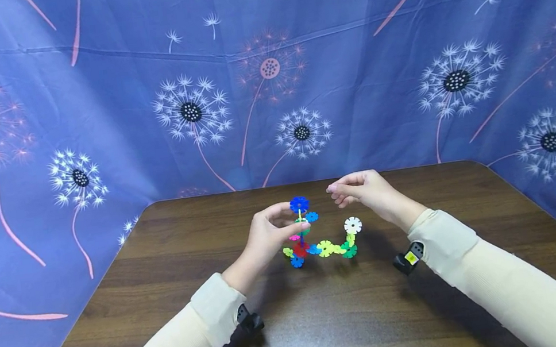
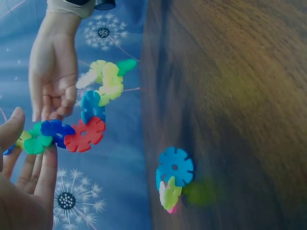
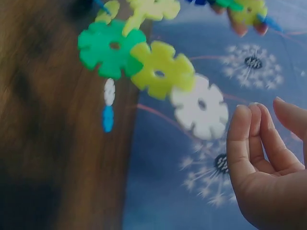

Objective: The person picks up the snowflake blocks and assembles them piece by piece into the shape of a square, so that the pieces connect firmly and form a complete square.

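Observation:
My left hand (image 1: pixel 265 236) pinches the upright branch of a figure made of slotted, flower-shaped plastic discs, thumb and fingers around a green disc (image 2: pixel 37 139). A dark blue disc (image 1: pixel 299 204) tops this branch; a red disc (image 2: pixel 85 135) lies lower down. From there a chain runs right through a yellow disc (image 1: pixel 325 248) and a green corner disc (image 1: pixel 350 250), then rises to a white disc (image 3: pixel 200 106). Above and right of the figure, my right hand (image 1: pixel 365 189) hovers with loosely bent fingers. A gap shows between its thumb and fingers, with nothing visible in it.
The figure is over a brown wooden table (image 1: pixel 179 301). Behind hangs a blue dandelion-print cloth (image 1: pixel 347 61). The left wrist view also has a light blue disc (image 2: pixel 174 165) with smaller pieces by it; I cannot tell how they join the figure.

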The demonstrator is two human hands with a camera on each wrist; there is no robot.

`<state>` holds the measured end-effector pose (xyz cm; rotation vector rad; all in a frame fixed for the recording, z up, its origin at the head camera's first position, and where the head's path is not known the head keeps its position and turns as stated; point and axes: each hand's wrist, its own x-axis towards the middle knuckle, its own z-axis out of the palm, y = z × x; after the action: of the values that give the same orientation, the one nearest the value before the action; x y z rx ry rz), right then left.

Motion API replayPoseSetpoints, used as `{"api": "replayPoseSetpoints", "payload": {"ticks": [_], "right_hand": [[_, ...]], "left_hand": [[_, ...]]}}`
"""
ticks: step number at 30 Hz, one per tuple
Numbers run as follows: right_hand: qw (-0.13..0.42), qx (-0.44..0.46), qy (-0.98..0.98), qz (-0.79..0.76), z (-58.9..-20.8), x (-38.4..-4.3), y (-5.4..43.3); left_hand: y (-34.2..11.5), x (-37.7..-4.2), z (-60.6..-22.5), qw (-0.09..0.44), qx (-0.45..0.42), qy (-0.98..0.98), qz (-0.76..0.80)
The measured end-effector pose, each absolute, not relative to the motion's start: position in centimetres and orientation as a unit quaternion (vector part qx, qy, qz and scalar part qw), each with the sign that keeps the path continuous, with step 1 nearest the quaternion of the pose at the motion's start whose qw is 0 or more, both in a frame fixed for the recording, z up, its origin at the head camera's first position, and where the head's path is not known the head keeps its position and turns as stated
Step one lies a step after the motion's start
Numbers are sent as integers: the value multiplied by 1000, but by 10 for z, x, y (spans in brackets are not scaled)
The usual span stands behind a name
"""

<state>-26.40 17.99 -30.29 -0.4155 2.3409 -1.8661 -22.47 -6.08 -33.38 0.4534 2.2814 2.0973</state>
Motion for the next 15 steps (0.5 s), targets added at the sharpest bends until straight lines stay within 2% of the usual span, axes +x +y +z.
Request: {"api": "replayPoseSetpoints", "payload": {"ticks": [9, 15], "right_hand": [[90, -131, 769, -619, -330, -297, 184], [120, -114, 811, -561, -345, -322, 174]], "left_hand": [[-69, -228, -340, -13, 139, 726, 673], [-70, -227, -342, -16, 151, 716, 681]]}}
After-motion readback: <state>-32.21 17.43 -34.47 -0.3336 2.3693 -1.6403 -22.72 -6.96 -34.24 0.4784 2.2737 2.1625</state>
